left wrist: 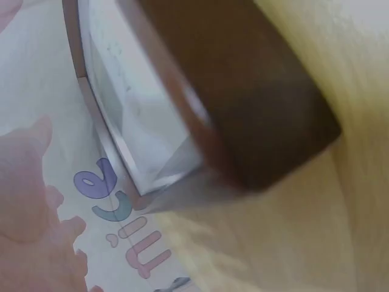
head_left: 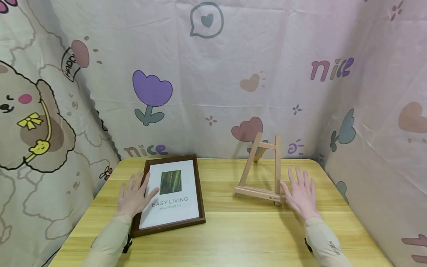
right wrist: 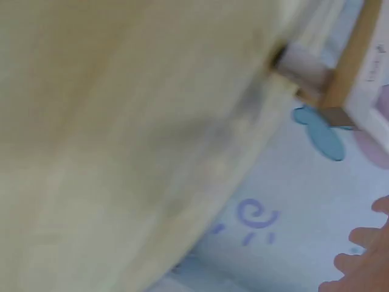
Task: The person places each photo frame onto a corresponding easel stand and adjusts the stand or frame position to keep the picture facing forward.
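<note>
A brown picture frame (head_left: pixel 201 200) with a white "EASY LIVING" insert lies on the left half of the wooden table. Over its left edge, my left hand (head_left: pixel 133 196) is spread with straight fingers; whether it touches the frame cannot be told. In the left wrist view the brown frame (left wrist: pixel 261 91) looms close, with the blurred left hand (left wrist: pixel 36 225) at the lower left. A small wooden easel (head_left: pixel 258 192) stands upright on the right half. Just right of its ledge is my right hand (head_left: pixel 303 194), fingers spread and holding nothing. The right wrist view shows the easel's end (right wrist: pixel 340 91) and fingers (right wrist: pixel 364 261).
The light wooden table (head_left: pixel 240 237) extends between and in front of the two things. Behind it and along both sides hangs a printed cloth (head_left: pixel 207 74) with flowers, hearts and a cartoon animal. The easel's back leg (head_left: pixel 260 154) reaches toward the rear edge.
</note>
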Available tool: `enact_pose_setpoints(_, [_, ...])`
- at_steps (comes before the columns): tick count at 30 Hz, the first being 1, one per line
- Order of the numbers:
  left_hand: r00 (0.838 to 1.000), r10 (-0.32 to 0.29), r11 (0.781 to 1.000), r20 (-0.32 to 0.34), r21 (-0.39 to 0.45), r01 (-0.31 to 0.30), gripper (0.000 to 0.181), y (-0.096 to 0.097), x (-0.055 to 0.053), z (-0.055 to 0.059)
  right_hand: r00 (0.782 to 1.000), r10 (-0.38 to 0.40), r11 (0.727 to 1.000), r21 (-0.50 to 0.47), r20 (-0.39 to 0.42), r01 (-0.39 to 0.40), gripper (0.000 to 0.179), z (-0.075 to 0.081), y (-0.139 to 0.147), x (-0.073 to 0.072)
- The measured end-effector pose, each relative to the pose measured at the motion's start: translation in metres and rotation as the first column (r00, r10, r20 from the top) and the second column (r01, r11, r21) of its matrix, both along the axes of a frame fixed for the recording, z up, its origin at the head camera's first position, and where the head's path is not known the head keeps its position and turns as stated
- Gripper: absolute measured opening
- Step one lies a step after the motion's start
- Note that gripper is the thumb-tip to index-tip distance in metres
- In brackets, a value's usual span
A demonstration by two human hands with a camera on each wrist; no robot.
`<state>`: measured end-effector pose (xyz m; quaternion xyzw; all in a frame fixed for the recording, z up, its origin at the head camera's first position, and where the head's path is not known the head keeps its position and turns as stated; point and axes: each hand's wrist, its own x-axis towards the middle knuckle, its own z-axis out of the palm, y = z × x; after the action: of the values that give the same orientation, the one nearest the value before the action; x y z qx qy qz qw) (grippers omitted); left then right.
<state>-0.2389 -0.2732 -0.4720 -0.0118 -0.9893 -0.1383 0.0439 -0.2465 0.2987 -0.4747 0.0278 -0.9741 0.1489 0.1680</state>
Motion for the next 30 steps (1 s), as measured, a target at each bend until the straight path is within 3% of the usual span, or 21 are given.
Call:
enact_pose_setpoints(7, [0.997, -0.049, 0.998, 0.060, 0.052, 0.046, 0.092, -0.007, 0.005, 0.012, 0.987, 0.064, 0.996, 0.071, -0.145, -0.054, 0.069, 0.020, -0.033, 0.003])
enact_pose_setpoints(14, [0.988, -0.125, 0.987, 0.089, 0.113, 0.115, 0.098, -0.015, 0.009, 0.012, 0.979, 0.130, 0.991, 0.064, -0.159, -0.121, 0.071, 0.020, -0.076, 0.006])
enact_pose_setpoints(22, [0.979, -0.196, 0.964, 0.062, 0.195, 0.181, 0.114, -0.022, 0.012, 0.005, 0.959, 0.274, 0.955, -0.100, -0.069, -0.280, 0.070, 0.010, -0.130, 0.005])
enact_pose_setpoints(30, [0.965, -0.244, 0.916, 0.098, 0.349, 0.196, 0.127, -0.028, 0.016, -0.005, 0.900, 0.419, 0.873, -0.326, 0.121, -0.363, 0.074, 0.003, -0.171, 0.005])
